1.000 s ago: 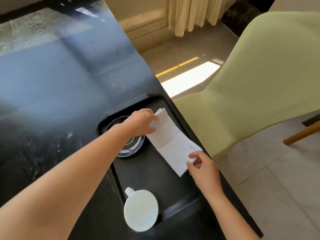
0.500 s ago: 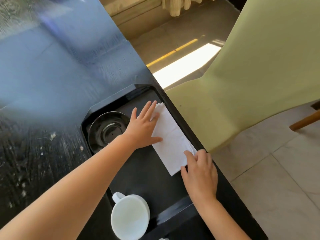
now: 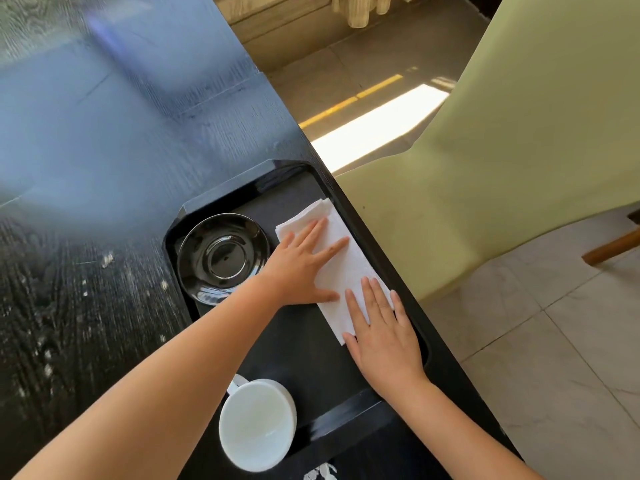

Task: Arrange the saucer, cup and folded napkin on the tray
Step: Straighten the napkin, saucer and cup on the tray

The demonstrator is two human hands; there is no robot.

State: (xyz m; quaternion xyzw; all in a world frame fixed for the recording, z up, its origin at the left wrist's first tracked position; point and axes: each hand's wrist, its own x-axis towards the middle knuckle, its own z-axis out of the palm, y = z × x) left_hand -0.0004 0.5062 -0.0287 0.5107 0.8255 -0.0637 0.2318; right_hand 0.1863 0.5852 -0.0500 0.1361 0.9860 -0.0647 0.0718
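Observation:
A black tray [image 3: 242, 183] lies on a dark table by its right edge. Along the tray's right side lies a folded white napkin [image 3: 349, 268]. My left hand [image 3: 304, 261] rests flat on the napkin's far half, fingers spread. My right hand [image 3: 381, 334] presses flat on its near end. A glossy black saucer [image 3: 221, 258] sits in the tray's far left corner, apart from the napkin. A white cup [image 3: 256, 424] with its handle pointing away stands at the tray's near left corner, over the rim.
The dark wooden table [image 3: 104, 168] stretches left and away, with pale specks on it. A pale green chair [image 3: 502, 150] stands close to the table's right edge. Tiled floor [image 3: 554, 341] lies to the right.
Both hands went from pinching the napkin's ends to lying flat on it. The napkin now lies straight along the tray's right side. The saucer is uncovered.

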